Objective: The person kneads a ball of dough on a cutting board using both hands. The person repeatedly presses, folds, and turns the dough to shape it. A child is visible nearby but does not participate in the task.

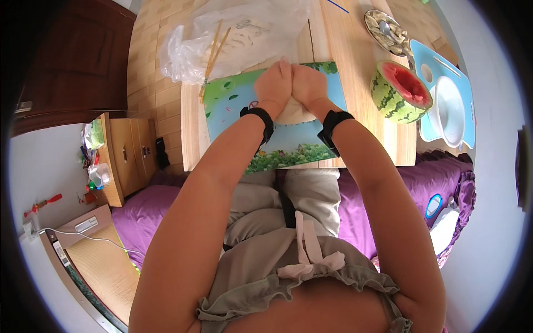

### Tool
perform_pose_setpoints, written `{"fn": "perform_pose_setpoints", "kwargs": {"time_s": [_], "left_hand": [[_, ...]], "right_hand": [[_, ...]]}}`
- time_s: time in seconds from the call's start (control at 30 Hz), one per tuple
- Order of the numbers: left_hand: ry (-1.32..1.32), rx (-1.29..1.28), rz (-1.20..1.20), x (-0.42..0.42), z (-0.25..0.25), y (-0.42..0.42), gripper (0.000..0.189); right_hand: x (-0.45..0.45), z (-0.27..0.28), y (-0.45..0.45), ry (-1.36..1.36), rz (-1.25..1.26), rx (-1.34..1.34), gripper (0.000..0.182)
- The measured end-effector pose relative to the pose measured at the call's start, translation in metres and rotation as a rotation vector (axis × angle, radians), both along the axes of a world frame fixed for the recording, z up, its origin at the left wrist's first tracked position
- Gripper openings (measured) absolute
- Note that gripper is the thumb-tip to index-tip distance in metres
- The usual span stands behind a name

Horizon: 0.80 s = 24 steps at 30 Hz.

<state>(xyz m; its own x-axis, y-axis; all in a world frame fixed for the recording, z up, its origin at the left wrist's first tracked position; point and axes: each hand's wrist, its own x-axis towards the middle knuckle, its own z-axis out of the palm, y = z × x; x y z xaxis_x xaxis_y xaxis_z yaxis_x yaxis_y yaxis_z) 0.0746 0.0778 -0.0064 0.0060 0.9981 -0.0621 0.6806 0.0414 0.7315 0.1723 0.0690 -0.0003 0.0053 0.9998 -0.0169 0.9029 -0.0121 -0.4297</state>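
A pale lump of dough (296, 113) lies on a board or mat (287, 137) printed with sky, leaves and flowers. Side by side at its far edge, my left hand (272, 85) and my right hand (309, 83) are curled over the dough, thumbs close together. Part of the lump shows between and below my wrists; my fingertips and the dough under them are hidden. Each wrist wears a black band.
Beyond the mat, clear plastic sheeting (266, 37) lies on the wooden table (360, 141), with thin sticks (216, 54) across its left side. At right stand a cut watermelon (385, 98), a metal plate (372, 21) of pale pieces with a spoon, and a white bowl (449, 112) on a blue tray (424, 52).
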Motion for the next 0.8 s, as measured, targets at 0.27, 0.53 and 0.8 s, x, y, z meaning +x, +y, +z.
{"fn": "perform_pose_setpoints", "kwargs": {"time_s": [0.27, 0.53, 0.8], "left_hand": [[0.040, 0.057, -0.035, 0.003, -0.001, 0.003, 0.052], [-0.192, -0.081, -0.505, -0.019, -0.015, 0.023, 0.067], [-0.187, -0.157, -0.448, -0.022, 0.038, -0.030, 0.038]], "right_hand": [[0.003, -0.009, 0.005, 0.036, -0.028, 0.041, 0.035], [0.017, -0.025, -0.004, 0.305, 0.118, 0.141, 0.042], [0.015, 0.021, -0.068, 0.436, -0.119, 0.018, 0.040]]}}
